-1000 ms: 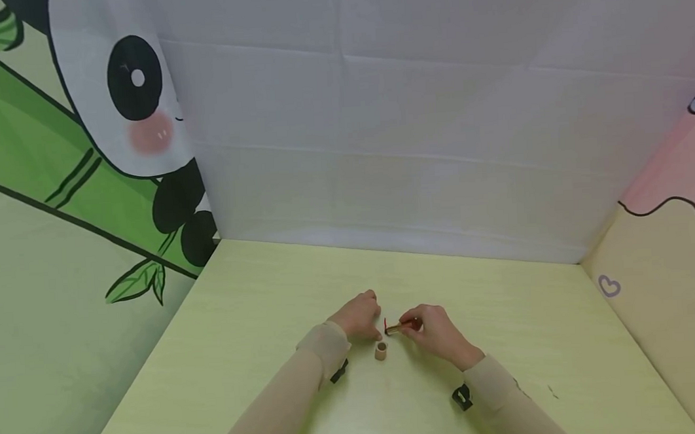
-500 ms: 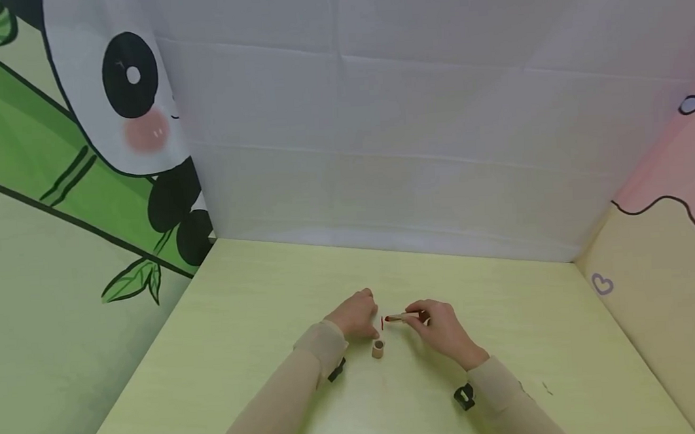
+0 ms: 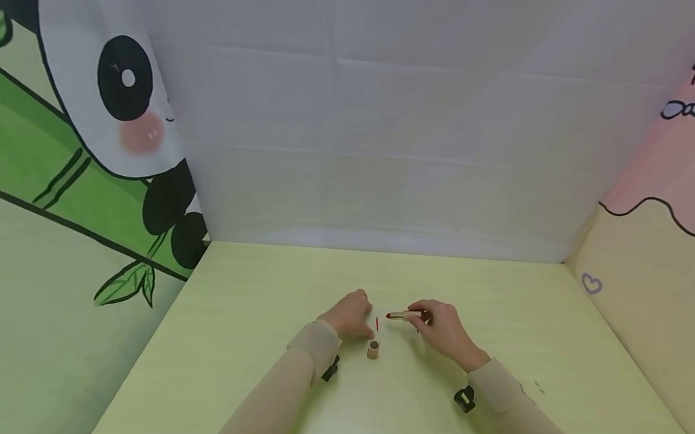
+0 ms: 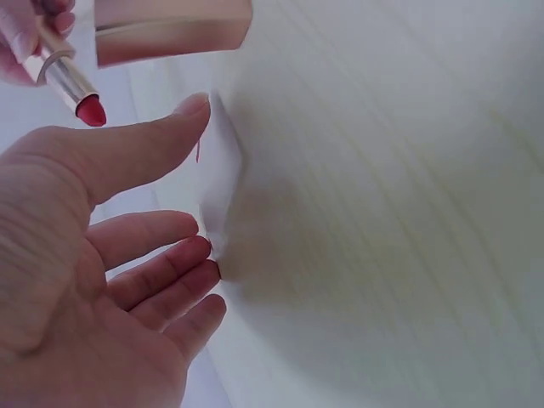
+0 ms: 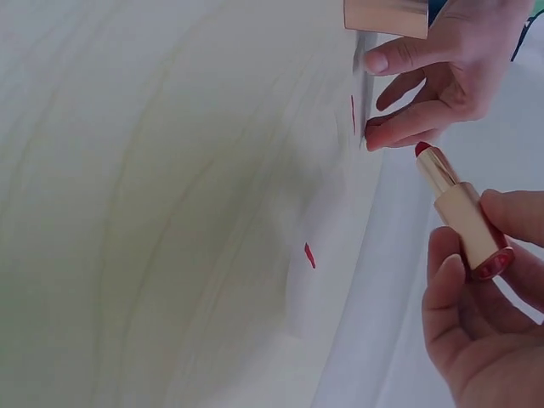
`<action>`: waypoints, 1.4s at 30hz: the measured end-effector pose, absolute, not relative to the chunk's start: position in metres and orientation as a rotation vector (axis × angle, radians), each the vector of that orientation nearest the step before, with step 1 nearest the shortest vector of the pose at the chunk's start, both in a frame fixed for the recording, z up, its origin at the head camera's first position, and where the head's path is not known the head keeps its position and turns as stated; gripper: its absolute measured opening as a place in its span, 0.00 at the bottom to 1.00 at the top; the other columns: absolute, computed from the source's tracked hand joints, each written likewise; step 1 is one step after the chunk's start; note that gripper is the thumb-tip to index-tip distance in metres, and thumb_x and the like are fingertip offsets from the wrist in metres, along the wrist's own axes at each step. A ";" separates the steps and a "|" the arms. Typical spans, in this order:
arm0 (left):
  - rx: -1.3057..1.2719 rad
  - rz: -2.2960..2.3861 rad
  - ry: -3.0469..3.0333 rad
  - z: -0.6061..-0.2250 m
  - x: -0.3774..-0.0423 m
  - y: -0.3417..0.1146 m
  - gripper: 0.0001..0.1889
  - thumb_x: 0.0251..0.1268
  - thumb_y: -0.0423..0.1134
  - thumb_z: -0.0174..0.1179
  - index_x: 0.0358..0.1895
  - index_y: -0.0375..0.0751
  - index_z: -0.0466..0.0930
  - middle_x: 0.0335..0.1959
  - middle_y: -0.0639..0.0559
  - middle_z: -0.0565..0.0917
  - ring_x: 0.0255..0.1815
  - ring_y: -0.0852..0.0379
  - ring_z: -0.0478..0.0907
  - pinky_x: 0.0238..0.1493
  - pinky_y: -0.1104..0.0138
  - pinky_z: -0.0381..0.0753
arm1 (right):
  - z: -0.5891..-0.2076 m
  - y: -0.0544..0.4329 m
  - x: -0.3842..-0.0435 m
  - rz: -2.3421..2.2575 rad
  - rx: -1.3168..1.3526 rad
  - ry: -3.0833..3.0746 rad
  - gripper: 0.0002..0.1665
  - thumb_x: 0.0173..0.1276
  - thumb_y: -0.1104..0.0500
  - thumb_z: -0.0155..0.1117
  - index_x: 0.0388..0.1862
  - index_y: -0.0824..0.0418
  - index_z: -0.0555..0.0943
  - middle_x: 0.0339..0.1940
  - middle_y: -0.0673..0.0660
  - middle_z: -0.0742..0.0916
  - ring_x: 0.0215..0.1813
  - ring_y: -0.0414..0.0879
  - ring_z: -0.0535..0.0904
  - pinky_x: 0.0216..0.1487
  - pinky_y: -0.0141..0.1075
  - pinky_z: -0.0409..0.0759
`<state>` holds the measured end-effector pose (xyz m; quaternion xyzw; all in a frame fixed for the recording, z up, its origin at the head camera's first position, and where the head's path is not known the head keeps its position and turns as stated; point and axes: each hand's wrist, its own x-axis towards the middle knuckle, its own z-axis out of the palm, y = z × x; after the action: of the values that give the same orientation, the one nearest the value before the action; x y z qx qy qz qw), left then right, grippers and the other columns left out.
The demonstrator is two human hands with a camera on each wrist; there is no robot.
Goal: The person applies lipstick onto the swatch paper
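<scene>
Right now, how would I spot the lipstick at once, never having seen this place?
Over the pale yellow table, find the person's right hand. It pinches the lipstick, a slim gold tube. Unlike the hollow gold cap standing near the left hand, it has a red tip.

Two plain beige long sleeves dress a person's arms in the lower half of the head view. The left sleeve runs off the bottom edge left of centre, the right sleeve off the bottom edge right of centre. A broad beige cuff rings the left wrist, and a matching beige cuff the right. Beside each cuff sits a small, black, block-shaped device, one at lower centre and the other, with a pale patch on it, farther right. The left hand and right hand are bare.
</scene>
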<state>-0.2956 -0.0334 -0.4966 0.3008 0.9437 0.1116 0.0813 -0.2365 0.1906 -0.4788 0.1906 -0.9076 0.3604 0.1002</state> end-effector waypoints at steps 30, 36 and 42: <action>0.498 1.748 2.240 -0.488 -0.273 -0.041 0.25 0.48 0.46 0.75 0.46 0.31 0.83 0.37 0.50 0.85 0.39 0.55 0.81 0.43 0.62 0.78 | -0.463 0.181 -0.230 1.991 0.192 -2.482 0.17 0.64 0.56 0.68 0.48 0.64 0.83 0.41 0.59 0.86 0.43 0.56 0.83 0.41 0.40 0.81; 0.509 1.815 2.089 -0.491 -0.272 -0.038 0.22 0.51 0.44 0.73 0.45 0.30 0.83 0.36 0.50 0.85 0.39 0.53 0.81 0.45 0.56 0.78 | -0.463 0.178 -0.228 2.113 0.131 -2.465 0.15 0.66 0.57 0.67 0.48 0.63 0.83 0.45 0.60 0.85 0.44 0.52 0.82 0.42 0.37 0.80; 0.569 1.869 2.007 -0.492 -0.270 -0.032 0.16 0.56 0.45 0.70 0.44 0.39 0.84 0.41 0.49 0.84 0.42 0.41 0.80 0.43 0.48 0.75 | -0.464 0.177 -0.225 2.169 0.112 -2.441 0.19 0.66 0.56 0.66 0.51 0.65 0.81 0.46 0.60 0.84 0.47 0.52 0.81 0.45 0.38 0.80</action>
<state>-0.2702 -0.0321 -0.4923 0.2001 0.7063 0.6576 0.1695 -0.2250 0.1766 -0.4639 0.0342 -0.7456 0.6625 -0.0626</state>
